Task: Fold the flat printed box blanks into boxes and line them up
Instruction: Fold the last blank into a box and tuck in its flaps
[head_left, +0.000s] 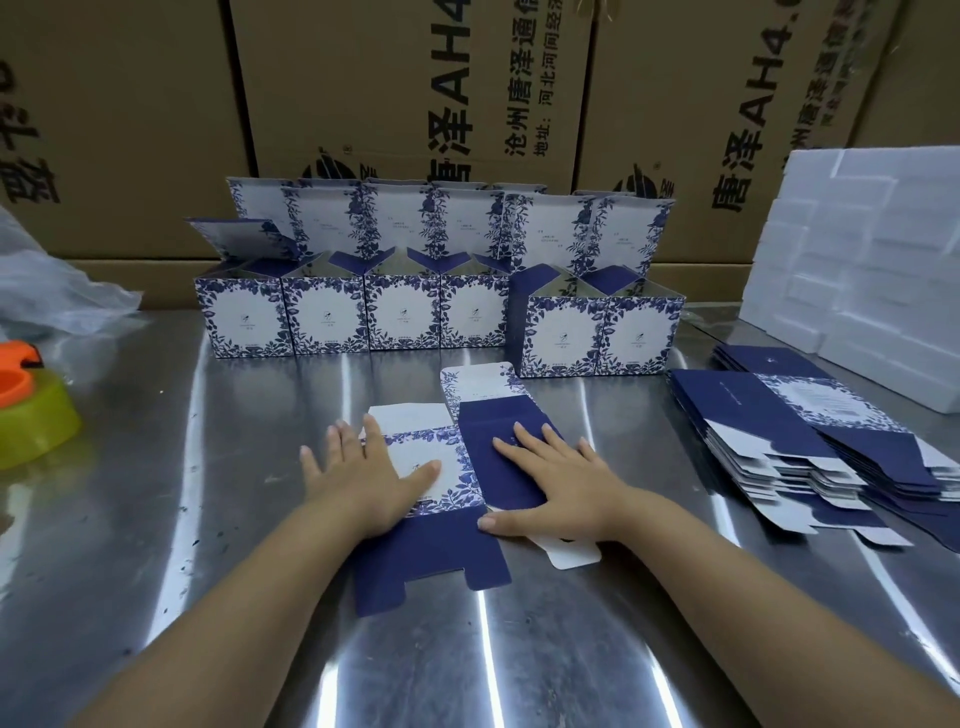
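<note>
Our left hand (363, 470) and right hand (550, 478) press flat, fingers straight, on the blue-and-white printed cardboard box blank (441, 467) lying near-centre on the steel counter (156, 519). We judge it light, thin, crease-prone; best lifted by its side edges.

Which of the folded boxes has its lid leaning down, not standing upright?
The leftmost blue-and-white floral cardboard box; its lid tilts low, others stand upright.

Steel table (208, 545) carries folded boxes (441, 319); one flat blank (447, 551); stacked blanks (810, 457); foam slabs (857, 260).
</note>
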